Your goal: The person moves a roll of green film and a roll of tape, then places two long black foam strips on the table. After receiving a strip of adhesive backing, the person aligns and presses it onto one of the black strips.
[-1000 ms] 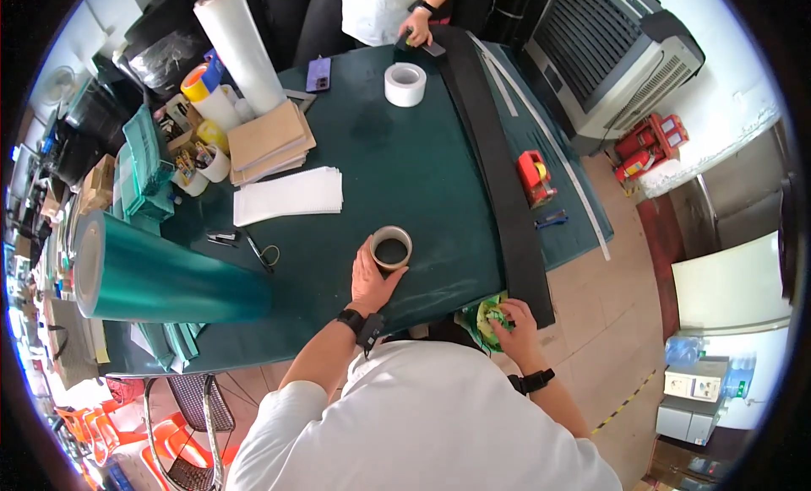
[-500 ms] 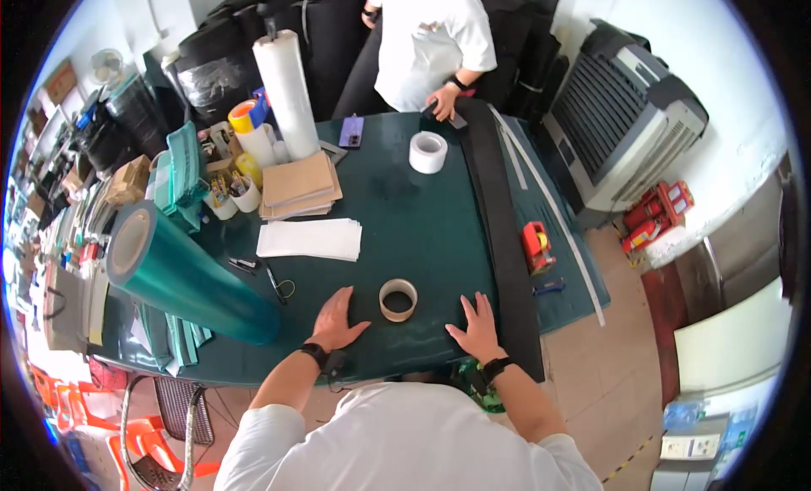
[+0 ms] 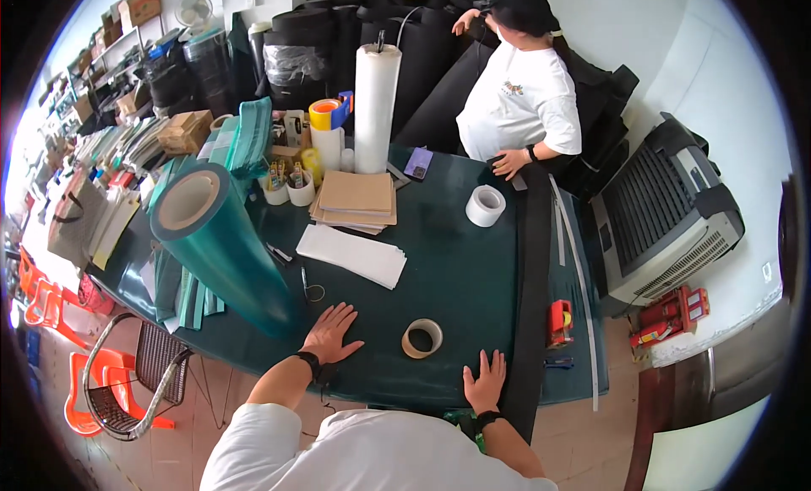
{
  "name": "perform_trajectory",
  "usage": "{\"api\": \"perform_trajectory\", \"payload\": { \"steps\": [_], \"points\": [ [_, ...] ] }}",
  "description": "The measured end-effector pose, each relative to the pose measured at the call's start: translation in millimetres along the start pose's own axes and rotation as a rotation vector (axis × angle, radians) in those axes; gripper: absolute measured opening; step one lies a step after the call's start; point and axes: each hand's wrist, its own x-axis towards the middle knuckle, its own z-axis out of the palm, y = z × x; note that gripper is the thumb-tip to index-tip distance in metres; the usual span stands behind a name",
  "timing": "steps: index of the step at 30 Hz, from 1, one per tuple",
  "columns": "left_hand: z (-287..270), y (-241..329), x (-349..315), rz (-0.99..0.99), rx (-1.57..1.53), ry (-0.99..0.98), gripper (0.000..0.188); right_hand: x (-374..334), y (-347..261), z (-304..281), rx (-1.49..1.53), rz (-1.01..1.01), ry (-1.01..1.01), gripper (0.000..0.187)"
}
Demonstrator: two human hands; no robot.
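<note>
My left hand (image 3: 331,332) lies flat on the dark green table (image 3: 460,271), fingers spread, beside the foot of a big teal film roll (image 3: 245,254). Nothing is in it. Palm down near the front edge, my right hand (image 3: 484,381) is open too, close to a long black strip (image 3: 530,280). Between the hands, touched by neither, a brown tape roll (image 3: 435,332) rests on the table. Farther off are a stack of white paper slips (image 3: 351,253) and a white tape roll (image 3: 484,220).
Brown envelopes (image 3: 356,193), a tall clear film roll (image 3: 377,111) and pen cups (image 3: 300,192) stand at the back left. A co-worker (image 3: 519,103) leans on the far edge near a purple phone (image 3: 418,162). A red tape dispenser (image 3: 559,322) and an air cooler (image 3: 667,221) are rightward.
My view has tilted up and turned left, so the table appears shifted right and lower. The co-worker now turns and reaches back toward the black rolls. My hands still rest on the table.
</note>
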Motion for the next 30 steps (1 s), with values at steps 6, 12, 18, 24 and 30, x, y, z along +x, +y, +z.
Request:
{"api": "perform_trajectory", "payload": {
  "steps": [6, 12, 18, 24, 30],
  "points": [
    [1.7, -3.4, -0.5, -0.014, -0.006, -0.011, 0.076, 2.6, -0.6, -1.3, -0.018, 0.006, 0.002, 0.058],
    [4.3, -1.7, 2.2, -0.017, 0.003, -0.017, 0.076, 1.1, 1.6, -2.5, -0.017, -0.002, 0.005, 0.059],
    [4.4, -2.2, 1.6, -0.024, 0.006, -0.018, 0.076, 2.9, -1.9, -7.3, -0.026, -0.007, 0.005, 0.06],
    [5.2, -2.8, 0.2, -0.022, 0.001, -0.009, 0.076, 1.8, -2.9, -8.8, -0.002, -0.005, 0.003, 0.06],
    [7.8, -5.2, 1.1, -0.017, -0.02, 0.009, 0.076, 3.0, -0.7, -5.3, -0.016, -0.021, 0.028, 0.06]
  ]
}}
